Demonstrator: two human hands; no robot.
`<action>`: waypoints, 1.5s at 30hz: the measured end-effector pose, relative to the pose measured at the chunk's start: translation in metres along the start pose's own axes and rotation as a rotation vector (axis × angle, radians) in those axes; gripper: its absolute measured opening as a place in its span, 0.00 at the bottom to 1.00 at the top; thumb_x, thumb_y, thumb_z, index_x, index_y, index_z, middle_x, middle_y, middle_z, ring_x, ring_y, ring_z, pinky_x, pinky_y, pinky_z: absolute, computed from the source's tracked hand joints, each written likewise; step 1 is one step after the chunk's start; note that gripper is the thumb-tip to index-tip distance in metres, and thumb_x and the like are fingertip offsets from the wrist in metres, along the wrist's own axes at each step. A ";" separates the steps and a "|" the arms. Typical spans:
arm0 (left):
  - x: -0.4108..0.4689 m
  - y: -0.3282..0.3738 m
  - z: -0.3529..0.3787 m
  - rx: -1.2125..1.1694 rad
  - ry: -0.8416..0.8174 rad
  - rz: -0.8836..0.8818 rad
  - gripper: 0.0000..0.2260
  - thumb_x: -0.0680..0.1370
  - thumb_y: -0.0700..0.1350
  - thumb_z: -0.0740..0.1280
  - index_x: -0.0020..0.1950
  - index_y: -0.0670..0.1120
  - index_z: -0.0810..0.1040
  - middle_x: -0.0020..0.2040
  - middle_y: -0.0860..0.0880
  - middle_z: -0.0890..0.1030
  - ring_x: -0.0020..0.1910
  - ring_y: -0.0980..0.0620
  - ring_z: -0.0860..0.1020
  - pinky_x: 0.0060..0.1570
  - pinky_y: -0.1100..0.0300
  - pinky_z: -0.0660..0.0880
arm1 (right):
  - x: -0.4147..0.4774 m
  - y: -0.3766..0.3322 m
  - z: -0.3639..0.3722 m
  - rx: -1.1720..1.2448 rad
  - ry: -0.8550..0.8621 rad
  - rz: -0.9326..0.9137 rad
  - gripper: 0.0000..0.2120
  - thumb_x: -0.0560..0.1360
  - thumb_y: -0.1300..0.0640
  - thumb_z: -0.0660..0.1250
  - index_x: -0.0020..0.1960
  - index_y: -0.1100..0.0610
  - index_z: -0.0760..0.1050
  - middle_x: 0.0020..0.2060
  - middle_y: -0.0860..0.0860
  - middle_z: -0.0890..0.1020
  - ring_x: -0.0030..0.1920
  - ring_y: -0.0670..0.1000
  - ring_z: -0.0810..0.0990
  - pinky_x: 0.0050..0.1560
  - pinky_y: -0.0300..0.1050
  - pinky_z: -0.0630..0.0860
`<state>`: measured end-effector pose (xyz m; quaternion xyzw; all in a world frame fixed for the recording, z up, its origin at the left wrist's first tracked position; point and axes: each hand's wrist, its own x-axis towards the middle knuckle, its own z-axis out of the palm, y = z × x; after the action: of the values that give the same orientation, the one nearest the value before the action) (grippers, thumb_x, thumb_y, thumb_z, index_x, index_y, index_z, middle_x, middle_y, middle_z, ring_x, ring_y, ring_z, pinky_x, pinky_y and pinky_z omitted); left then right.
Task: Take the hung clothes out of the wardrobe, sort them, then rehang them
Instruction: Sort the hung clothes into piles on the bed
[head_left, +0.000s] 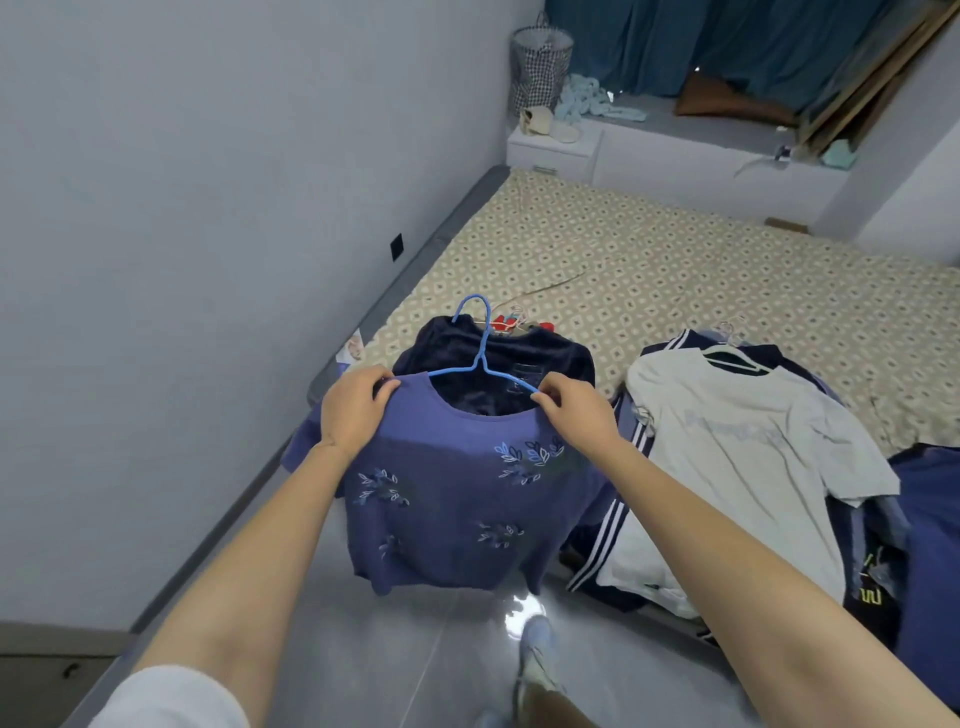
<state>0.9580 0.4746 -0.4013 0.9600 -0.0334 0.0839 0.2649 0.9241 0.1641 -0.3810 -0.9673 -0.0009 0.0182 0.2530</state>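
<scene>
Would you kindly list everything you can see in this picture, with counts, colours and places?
bed: one, beige patterned sheet, mid-room
purple top: one, blue-purple, leaf embroidery, held before the bed
hanger: one, light blue, in the top's neck
dark garment: one, navy, on the bed behind the top
T-shirt: one, white, atop the clothes pile, right
basket: one, checked, far corner
curtains: count unclear, teal, far window
left hand: one, gripping one shoulder of the top
right hand: one, gripping the other shoulder
</scene>
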 end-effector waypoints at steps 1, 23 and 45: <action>0.008 -0.003 0.001 -0.010 0.008 -0.008 0.08 0.81 0.47 0.64 0.47 0.48 0.82 0.45 0.50 0.83 0.45 0.48 0.79 0.41 0.57 0.68 | 0.009 -0.002 0.001 -0.001 0.005 -0.002 0.09 0.80 0.49 0.63 0.49 0.54 0.75 0.38 0.50 0.81 0.38 0.54 0.79 0.37 0.49 0.75; 0.251 -0.016 0.099 -0.009 -0.017 -0.069 0.06 0.80 0.45 0.66 0.48 0.46 0.82 0.45 0.48 0.84 0.48 0.43 0.77 0.49 0.52 0.69 | 0.262 0.054 0.026 0.031 0.014 0.088 0.09 0.80 0.50 0.62 0.50 0.56 0.74 0.37 0.52 0.79 0.39 0.58 0.78 0.36 0.49 0.71; 0.413 -0.086 0.312 0.000 -0.411 -0.052 0.07 0.80 0.45 0.67 0.53 0.45 0.82 0.47 0.46 0.83 0.48 0.42 0.80 0.48 0.46 0.75 | 0.425 0.162 0.146 0.087 -0.187 0.556 0.09 0.80 0.53 0.64 0.52 0.59 0.76 0.44 0.56 0.83 0.46 0.60 0.80 0.45 0.53 0.76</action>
<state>1.4189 0.3801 -0.6348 0.9576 -0.0618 -0.1206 0.2543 1.3421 0.0985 -0.6024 -0.9128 0.2417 0.1761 0.2781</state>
